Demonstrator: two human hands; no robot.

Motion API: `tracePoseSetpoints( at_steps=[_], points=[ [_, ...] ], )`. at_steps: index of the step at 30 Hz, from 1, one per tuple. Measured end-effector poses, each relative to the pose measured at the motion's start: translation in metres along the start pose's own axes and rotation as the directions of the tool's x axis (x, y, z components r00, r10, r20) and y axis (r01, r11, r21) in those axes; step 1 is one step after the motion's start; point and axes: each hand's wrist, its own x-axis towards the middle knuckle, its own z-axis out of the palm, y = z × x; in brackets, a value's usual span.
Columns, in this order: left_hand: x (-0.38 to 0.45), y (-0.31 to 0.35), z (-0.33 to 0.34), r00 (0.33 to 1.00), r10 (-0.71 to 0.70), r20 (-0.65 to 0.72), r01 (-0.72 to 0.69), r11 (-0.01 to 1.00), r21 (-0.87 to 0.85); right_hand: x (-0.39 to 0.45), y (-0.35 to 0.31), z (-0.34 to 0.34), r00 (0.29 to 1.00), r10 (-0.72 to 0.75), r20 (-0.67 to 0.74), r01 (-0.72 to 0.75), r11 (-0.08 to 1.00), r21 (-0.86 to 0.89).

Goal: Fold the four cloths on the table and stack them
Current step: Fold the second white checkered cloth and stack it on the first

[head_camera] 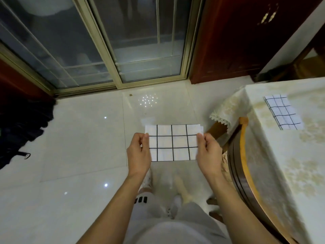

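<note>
Left hand [139, 154] and right hand [208, 154] pinch the folded grid cloth [173, 142] by its ends, mid-air over the floor [84, 138]; second cloth [283, 112] lies on the table [281, 155]. No readable writing.

table [281, 155] cut off at right edge, feet [177, 199] blurred below cloth [173, 142]

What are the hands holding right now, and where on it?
A folded checked cloth, in the air: the left hand pinches its left edge, the right hand its right edge.
</note>
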Motion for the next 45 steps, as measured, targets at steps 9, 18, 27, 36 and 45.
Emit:
tracePoseSetpoints(
  at_steps=[9, 18, 27, 36, 45],
  points=[
    [0.116, 0.010, 0.029, 0.988, 0.022, 0.153, -0.020, 1.000, -0.015, 0.078, -0.016, 0.043, 0.989, 0.114, -0.098, -0.115, 0.993, -0.010],
    [0.256, 0.050, 0.053, 0.935, 0.140, 0.327, -0.163, 0.986, 0.044, 0.161, -0.062, 0.090, 0.924, 0.237, -0.300, -0.243, 0.970, 0.017],
    [0.303, 0.074, 0.103, 0.838, 0.189, 0.511, -0.218, 0.976, -0.003, 0.188, -0.063, 0.085, 0.796, 0.371, -0.479, -0.366, 0.924, 0.107],
    [0.284, 0.112, 0.183, 0.673, 0.250, 0.696, -0.289, 0.955, -0.064, 0.192, -0.041, 0.030, 0.627, 0.436, -0.646, -0.428, 0.885, 0.182],
    [0.239, 0.159, 0.288, 0.534, 0.334, 0.776, -0.420, 0.902, -0.099, 0.204, 0.001, -0.056, 0.503, 0.450, -0.738, -0.393, 0.879, 0.268]
  ],
)
